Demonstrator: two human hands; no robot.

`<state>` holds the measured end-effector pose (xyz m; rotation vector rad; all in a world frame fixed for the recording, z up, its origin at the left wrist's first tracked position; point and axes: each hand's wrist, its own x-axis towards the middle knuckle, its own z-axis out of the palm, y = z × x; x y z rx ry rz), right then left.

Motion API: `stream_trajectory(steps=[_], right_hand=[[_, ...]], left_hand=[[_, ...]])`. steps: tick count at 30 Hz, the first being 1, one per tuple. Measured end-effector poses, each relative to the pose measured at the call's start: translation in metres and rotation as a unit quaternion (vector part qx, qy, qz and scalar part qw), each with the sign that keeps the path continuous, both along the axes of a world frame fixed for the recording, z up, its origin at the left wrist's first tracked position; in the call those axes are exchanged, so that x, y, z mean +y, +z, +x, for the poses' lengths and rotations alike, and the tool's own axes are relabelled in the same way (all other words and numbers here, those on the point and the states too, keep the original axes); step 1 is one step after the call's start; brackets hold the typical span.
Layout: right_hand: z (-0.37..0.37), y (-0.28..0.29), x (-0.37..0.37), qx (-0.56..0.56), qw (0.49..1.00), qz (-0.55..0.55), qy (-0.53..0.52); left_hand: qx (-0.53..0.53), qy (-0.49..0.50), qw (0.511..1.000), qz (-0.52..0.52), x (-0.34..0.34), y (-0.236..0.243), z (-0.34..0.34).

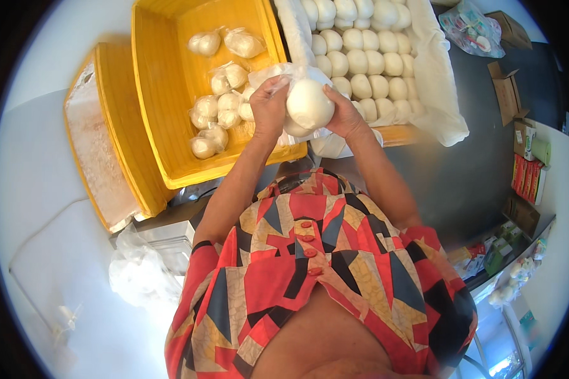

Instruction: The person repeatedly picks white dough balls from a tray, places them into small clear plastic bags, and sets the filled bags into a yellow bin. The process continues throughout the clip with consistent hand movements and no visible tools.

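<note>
Head view: at upper centre, both hands grip one white bun (308, 104) half inside a clear bag (278, 72), the left hand (269, 108) pinching the plastic, the right hand (346, 115) cupping the bun's side. Behind them, a yellow crate (161, 101) holds bagged buns (216, 117); a cloth-lined tray (433, 82) of loose buns (367, 57) fills the upper right.

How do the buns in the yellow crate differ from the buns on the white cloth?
The crate buns are sealed in small clear bags, a few per bag, and lie scattered. The cloth buns are bare and packed in neat rows. Both are round, white and smooth.
</note>
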<state>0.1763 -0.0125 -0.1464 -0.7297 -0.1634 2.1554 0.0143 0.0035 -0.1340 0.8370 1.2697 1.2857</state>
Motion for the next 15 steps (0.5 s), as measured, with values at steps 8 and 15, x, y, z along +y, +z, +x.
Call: stream_trajectory(steps=[8, 15], right_hand=[[0.033, -0.016, -0.006, -0.027, 0.996, 0.042, -0.070], [0.071, -0.012, -0.028, -0.090, 0.969, 0.210, -0.091]], left_hand=[[0.162, -0.043, 0.986, -0.006, 0.026, 0.029, -0.046], [0.252, -0.034, 0.966, 0.040, 0.044, 0.060, -0.067]])
